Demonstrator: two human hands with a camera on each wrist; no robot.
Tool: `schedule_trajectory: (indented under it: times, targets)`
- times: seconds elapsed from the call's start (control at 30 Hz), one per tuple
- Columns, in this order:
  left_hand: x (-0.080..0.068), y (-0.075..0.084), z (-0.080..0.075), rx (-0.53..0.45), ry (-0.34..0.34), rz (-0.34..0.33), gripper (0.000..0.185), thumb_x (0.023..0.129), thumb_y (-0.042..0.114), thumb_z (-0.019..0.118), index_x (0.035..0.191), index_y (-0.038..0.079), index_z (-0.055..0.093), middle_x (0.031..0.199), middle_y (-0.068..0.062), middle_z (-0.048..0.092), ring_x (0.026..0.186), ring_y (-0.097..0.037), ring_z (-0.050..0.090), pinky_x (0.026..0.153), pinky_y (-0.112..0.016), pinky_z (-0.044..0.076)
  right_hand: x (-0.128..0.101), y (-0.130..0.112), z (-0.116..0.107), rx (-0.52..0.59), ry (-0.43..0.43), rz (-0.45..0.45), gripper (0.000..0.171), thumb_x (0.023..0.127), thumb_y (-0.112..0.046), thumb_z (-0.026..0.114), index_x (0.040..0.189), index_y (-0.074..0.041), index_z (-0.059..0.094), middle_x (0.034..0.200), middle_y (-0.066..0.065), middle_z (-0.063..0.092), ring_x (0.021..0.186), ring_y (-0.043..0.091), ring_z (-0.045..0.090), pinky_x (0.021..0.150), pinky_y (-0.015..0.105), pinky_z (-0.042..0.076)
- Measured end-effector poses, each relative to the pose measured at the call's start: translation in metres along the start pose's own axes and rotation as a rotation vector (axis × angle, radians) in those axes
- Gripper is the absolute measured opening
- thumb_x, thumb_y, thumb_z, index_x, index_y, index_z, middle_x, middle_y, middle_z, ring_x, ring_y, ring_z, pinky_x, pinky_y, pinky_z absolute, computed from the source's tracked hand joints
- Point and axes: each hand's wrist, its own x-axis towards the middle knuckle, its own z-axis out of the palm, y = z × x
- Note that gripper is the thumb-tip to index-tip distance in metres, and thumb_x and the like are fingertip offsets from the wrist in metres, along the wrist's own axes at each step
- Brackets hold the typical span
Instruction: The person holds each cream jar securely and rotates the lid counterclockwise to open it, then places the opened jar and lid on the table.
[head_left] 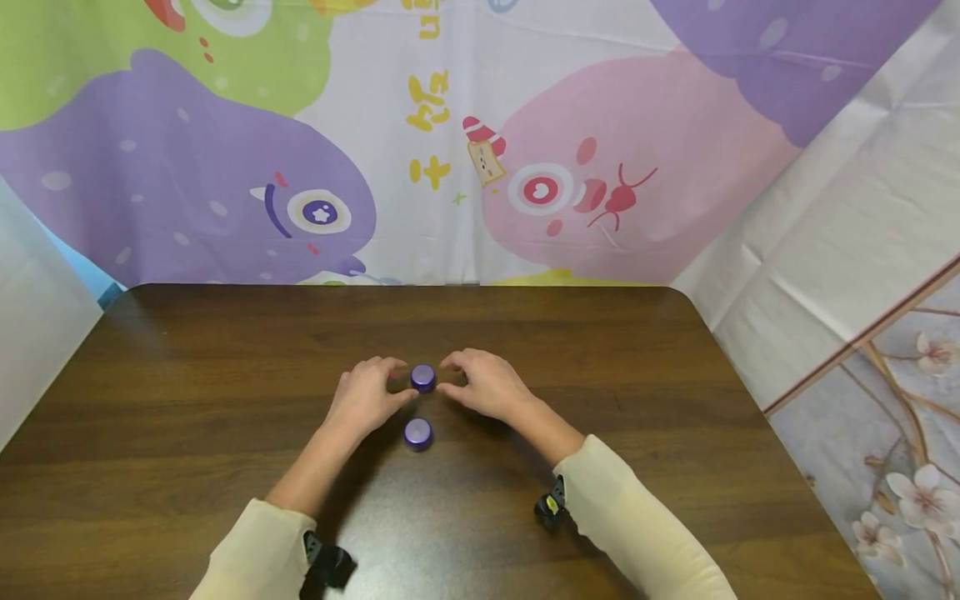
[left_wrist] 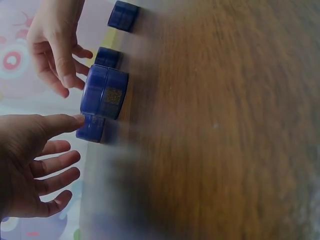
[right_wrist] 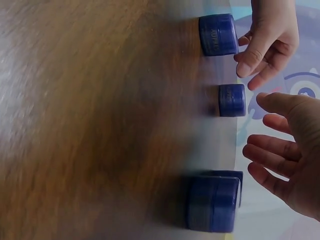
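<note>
Here, round glossy purple jar [head_left: 423,377], left hand [head_left: 365,398] and right hand [head_left: 486,385] loosely spread beside it, dark woodgrain table [head_left: 675,400].

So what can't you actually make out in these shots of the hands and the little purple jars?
- Head view: whether the left hand and right hand touch the far purple jar; the fingers hide its sides.
- Left wrist view: how many jars; they overlap and blur.
- Right wrist view: the jar lettering, too blurred to read.

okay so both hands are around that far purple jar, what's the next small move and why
Probably close the left hand and right hand onto the far purple jar. Both flank it with relaxed fingers, none curled round it yet; the near purple jar sits apart, untouched.
</note>
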Motion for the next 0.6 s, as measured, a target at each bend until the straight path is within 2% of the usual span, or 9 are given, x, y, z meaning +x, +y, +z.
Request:
schedule_trajectory:
  times: [0.47,0.6]
  targets:
    - [0.006,0.003,0.003,-0.098,-0.032,-0.061,0.049,0.081,0.031,0.072,0.12,0.005,0.059,0.112,-0.014,0.065,0.109,-0.034,0.058,0.099,-0.057,0.036,0.006,-0.001,0.013,0.025,0.003,0.013,0.032,0.087,-0.031,0.066,0.111,-0.011,0.064,0.107,0.004,0.067,0.099,0.018,0.063,0.084,0.03,0.052]
    - [0.008,0.003,0.005,-0.132,-0.04,-0.085,0.048,0.08,0.029,0.073,0.119,0.005,0.06,0.112,-0.014,0.064,0.108,-0.033,0.058,0.096,-0.053,0.041,0.009,-0.003,0.016,0.046,0.006,0.026,0.032,0.087,-0.029,0.066,0.112,-0.009,0.063,0.107,0.006,0.067,0.099,0.019,0.063,0.083,0.03,0.053]
